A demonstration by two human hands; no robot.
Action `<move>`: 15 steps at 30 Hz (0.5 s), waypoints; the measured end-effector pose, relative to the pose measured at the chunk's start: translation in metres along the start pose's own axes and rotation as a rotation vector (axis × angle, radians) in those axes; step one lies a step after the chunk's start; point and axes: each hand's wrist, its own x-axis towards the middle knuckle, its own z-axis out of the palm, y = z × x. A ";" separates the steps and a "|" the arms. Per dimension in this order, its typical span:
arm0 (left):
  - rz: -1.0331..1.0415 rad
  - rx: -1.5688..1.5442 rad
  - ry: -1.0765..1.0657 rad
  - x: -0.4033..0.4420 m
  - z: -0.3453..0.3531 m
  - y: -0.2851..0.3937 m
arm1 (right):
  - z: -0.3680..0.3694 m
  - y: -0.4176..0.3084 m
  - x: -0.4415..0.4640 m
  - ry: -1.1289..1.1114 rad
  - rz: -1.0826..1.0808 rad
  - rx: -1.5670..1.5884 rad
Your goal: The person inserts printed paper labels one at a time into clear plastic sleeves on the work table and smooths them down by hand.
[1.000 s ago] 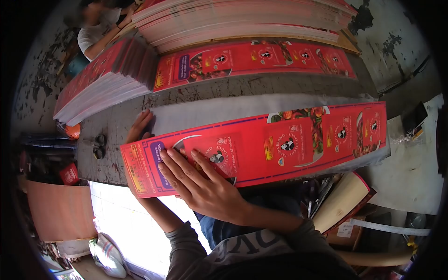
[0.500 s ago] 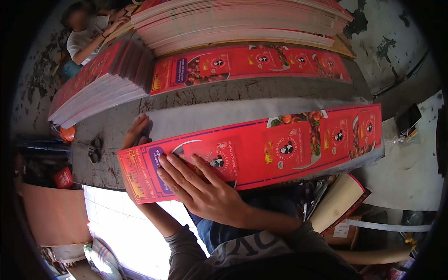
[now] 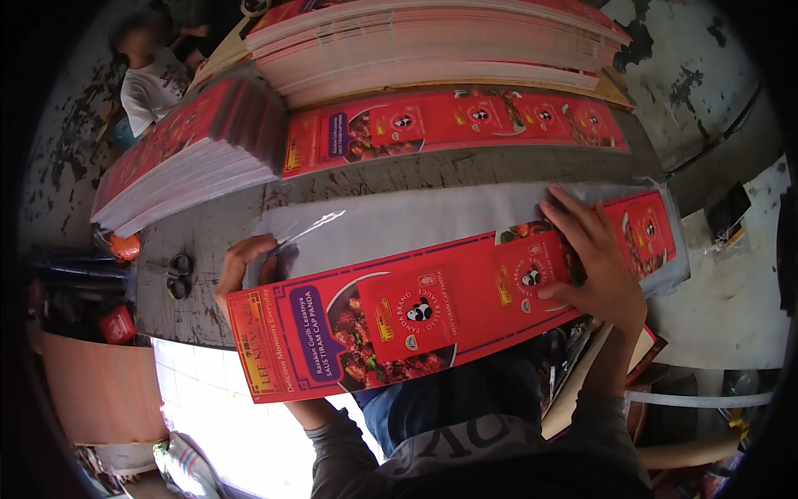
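Red printed strip (image 3: 465, 291) lies along tabletop's (image 3: 218, 237) near edge, L end tilted out past it, R end nr R edge; clear plastic (image 3: 407, 214) shows under & behind it. R hand (image 3: 600, 262) spread wide across strip's R half, thumb on print, fingertips past its far edge. L hand (image 3: 239, 268) curls at plastic's L end, forearm under strip; can't tell if it pinches any. Scissors (image 3: 179, 277) nr L edge, pile of strips (image 3: 183, 175) at far L corner, tall stack (image 3: 440, 54) along far edge w/ another strip (image 3: 440, 133) in front
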 end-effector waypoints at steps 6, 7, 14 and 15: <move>-0.148 -0.063 -0.007 -0.002 -0.004 -0.001 | -0.001 0.026 -0.007 0.147 -0.005 0.049; -0.148 -0.059 -0.007 -0.002 -0.005 -0.004 | -0.001 0.028 -0.008 0.170 -0.037 0.015; 0.078 0.187 -0.043 0.007 -0.009 -0.005 | -0.019 0.037 -0.009 0.386 0.192 -0.060; 0.105 0.227 -0.076 0.007 -0.010 -0.007 | -0.023 0.039 -0.007 0.388 0.193 -0.061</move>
